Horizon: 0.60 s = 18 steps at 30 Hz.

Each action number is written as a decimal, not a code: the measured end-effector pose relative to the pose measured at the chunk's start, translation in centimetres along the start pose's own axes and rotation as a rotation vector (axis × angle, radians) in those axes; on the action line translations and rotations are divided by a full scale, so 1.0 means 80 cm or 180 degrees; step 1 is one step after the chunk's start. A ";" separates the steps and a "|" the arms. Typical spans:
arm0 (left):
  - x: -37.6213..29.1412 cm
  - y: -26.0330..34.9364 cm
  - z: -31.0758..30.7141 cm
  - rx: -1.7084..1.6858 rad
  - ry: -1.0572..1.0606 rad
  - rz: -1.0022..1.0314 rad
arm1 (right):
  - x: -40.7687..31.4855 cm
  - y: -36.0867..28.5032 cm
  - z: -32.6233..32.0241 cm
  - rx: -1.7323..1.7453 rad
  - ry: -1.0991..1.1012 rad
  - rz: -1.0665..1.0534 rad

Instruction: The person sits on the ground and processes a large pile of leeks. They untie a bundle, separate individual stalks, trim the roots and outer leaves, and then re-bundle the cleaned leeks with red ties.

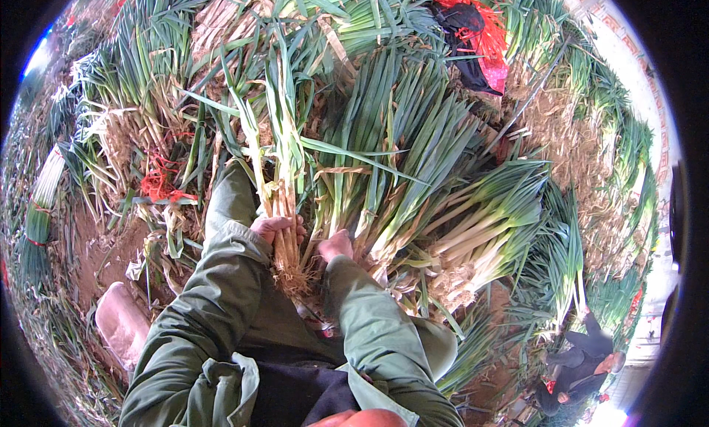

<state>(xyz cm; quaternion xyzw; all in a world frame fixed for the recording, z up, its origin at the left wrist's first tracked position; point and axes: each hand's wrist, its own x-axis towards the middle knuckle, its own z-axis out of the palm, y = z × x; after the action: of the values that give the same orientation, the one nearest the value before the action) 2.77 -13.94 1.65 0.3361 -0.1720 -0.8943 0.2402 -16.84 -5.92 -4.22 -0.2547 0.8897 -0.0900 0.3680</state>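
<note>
My left hand is wrapped around a small bunch of green onions. The bunch stands nearly upright, its dry brown roots hanging below the fist and its leaves pointing away from me. My right hand touches the pale bases of a larger pile of green onions just to the right. Its fingers are curled down among the stalks and hidden, so a grip is not visible. Beside that pile lies a heap of cleaner onions with white stems, roots toward me.
Red plastic twine lies at left, near a tied onion bundle. A pink padded object is by my left side. Red netting and black cloth lie at the far right. Another person is at lower right.
</note>
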 end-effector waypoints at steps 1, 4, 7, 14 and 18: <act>0.000 0.001 0.000 0.0090 0.0048 0.0006 | 0.001 0.002 0.000 0.0014 0.0031 -0.0073; 0.000 0.001 0.001 0.0129 -0.0051 -0.0072 | 0.000 0.006 -0.006 0.0083 0.0061 -0.0106; -0.001 0.001 0.003 0.0125 -0.0020 0.0010 | -0.007 0.007 -0.014 0.0105 0.0100 -0.0170; -0.002 0.003 0.006 0.0031 -0.0174 -0.0197 | -0.019 0.010 -0.013 0.0820 0.0258 -0.0190; 0.001 0.001 0.005 0.0085 -0.0059 -0.0278 | 0.004 0.026 -0.002 0.2343 -0.0411 -0.0366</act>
<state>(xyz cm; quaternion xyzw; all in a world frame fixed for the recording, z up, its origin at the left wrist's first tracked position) 2.44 -13.98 1.94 0.3381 -0.1714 -0.9046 0.1948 -17.93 -4.32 -5.06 -0.1601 0.7570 -0.4080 0.4846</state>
